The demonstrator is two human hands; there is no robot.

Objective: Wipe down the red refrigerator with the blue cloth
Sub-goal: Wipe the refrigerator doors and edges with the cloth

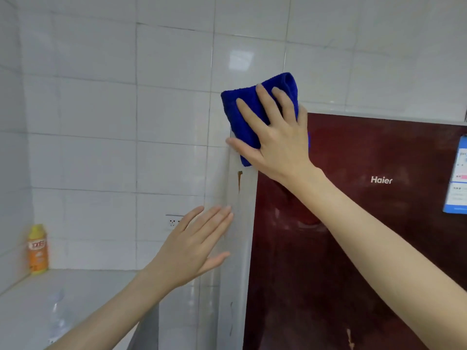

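1. Left hand (194,248) is flat and open, fingers straight and close together. It holds nothing, and its fingertips seem to rest on the pale side panel (237,248) of the red refrigerator (341,248), as if to steady it.
2. Just above that hand, a brown drip stain (239,180) runs down the same side panel, unwiped.
3. Higher up, the blue cloth (242,114) is folded into a pad and sits over the refrigerator's top left corner, part of it standing above the top edge against the tiled wall (101,109).
4. The right hand (275,137) lies spread on the cloth, fingers straight and pressing it flat rather than gripping it, with the thumb reaching past the cloth's lower edge onto the side panel.
5. Rightward, the red door shows hazy smears around the Haier logo (381,180) and a pale drip mark (350,337) near the bottom; a blue and white sticker (458,178) sits at the far right edge.
6. Judging by this, wiping looks barely begun. The top corner is under the cloth, while most of the door, the side panel and its stain are left to do.
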